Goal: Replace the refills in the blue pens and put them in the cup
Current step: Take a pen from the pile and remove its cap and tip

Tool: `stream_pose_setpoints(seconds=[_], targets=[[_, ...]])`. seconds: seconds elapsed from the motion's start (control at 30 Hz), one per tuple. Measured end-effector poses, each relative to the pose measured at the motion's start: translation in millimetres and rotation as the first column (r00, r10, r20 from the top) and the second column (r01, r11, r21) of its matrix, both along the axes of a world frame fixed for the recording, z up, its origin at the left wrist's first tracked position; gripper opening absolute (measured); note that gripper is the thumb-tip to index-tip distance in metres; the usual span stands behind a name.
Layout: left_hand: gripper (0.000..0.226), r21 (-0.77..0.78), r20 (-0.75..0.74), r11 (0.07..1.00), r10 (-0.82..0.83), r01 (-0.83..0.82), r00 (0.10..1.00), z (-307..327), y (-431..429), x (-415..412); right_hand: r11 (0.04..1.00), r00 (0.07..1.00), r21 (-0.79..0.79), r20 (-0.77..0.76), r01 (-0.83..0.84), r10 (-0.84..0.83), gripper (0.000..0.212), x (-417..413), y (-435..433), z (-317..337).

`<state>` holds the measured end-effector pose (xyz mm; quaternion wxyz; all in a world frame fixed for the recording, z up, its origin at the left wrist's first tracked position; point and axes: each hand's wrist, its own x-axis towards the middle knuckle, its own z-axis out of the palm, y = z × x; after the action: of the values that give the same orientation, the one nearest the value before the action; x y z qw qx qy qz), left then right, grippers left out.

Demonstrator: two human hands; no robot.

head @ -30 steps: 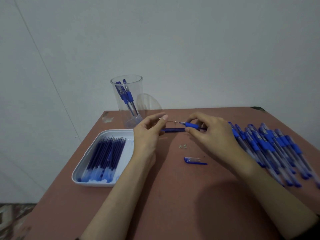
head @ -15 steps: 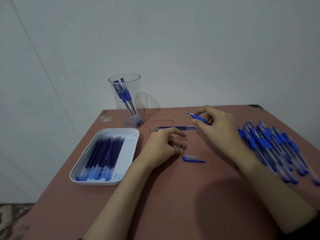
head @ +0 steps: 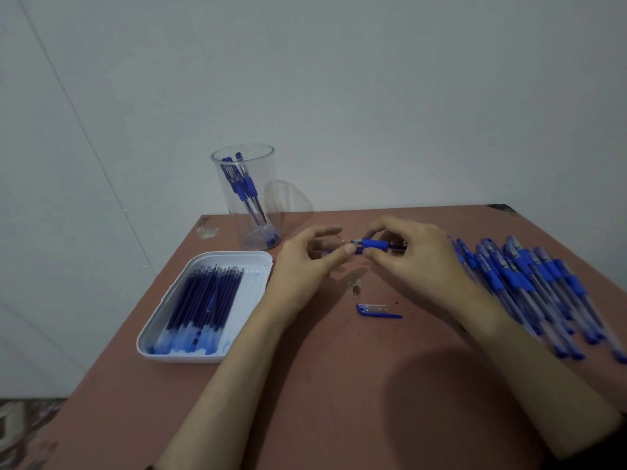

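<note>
Dozens of blue pens (head: pixel 529 283) heaped right on brown table (head: pixel 339 401) | white tray (head: pixel 234 255) of refills (head: pixel 203 300) left | clear cup (head: pixel 264 171) far left, several standing inside | right hand (head: pixel 417 266) grips one pen (head: pixel 373 245) by its blue sleeve, centre | left hand (head: pixel 305 266) pinches its left end | loose cap (head: pixel 376 310) nearer.

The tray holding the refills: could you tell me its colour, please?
The tray is white, seen best in the head view.
</note>
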<state>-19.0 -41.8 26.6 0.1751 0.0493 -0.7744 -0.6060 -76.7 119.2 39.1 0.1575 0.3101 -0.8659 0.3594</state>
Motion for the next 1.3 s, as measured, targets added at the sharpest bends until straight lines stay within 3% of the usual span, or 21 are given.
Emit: stream_pose_setpoints(seconds=[0.17,0.33,0.47,0.57,0.7,0.87,1.0,1.17,1.3], targets=[[0.015,-0.035,-0.018,0.999,-0.029,0.029,0.999,-0.1,0.7,-0.1,0.996,0.996,0.049,-0.033,-0.078,0.08,0.011,1.7,-0.8,-0.8],[0.015,-0.034,-0.033,0.999,0.021,-0.023,0.999,0.7,-2.5,-0.6,0.994,0.997,0.107,-0.072,-0.021,0.029,0.012,-7.3,5.8,0.8],[0.022,-0.173,-0.024,0.984,0.044,-0.047,0.999,1.5,-4.8,-0.2,0.997,0.996,0.063,-0.086,0.034,-0.028,0.016,-15.2,13.8,1.1],[0.017,-0.399,-0.084,0.914,0.043,-0.073,0.996,-1.2,1.0,2.0,0.996,0.993,0.085,-0.121,0.009,0.002,0.016,-15.6,13.4,-0.7],[0.011,-0.514,-0.147,0.848,0.057,-0.125,0.988,-4.0,1.4,2.7,0.99,0.987,0.141,-0.159,-0.005,0.027,0.012,-13.1,10.6,-2.8],[0.017,-0.602,-0.109,0.789,0.075,-0.125,0.991,4.2,-13.1,3.0,0.986,0.984,0.157,-0.174,0.052,-0.024,0.013,-21.0,16.4,-1.9],[0.017,-0.743,-0.003,0.665,0.108,-0.075,0.994,17.9,-38.6,4.0,0.982,0.981,0.151,-0.174,0.116,-0.089,0.014,-26.7,22.5,0.5],[0.015,-0.772,-0.037,0.613,0.22,-0.168,0.975,29.8,-62.6,1.2,0.985,0.981,0.085,-0.14,0.149,-0.136,0.014,-27.2,24.7,2.9],[0.016,-0.79,-0.025,0.595,0.214,-0.15,0.976,26.4,-50.9,-30.1,0.991,0.988,0.04,-0.101,0.125,-0.12,0.014,-26.0,21.4,1.7]])
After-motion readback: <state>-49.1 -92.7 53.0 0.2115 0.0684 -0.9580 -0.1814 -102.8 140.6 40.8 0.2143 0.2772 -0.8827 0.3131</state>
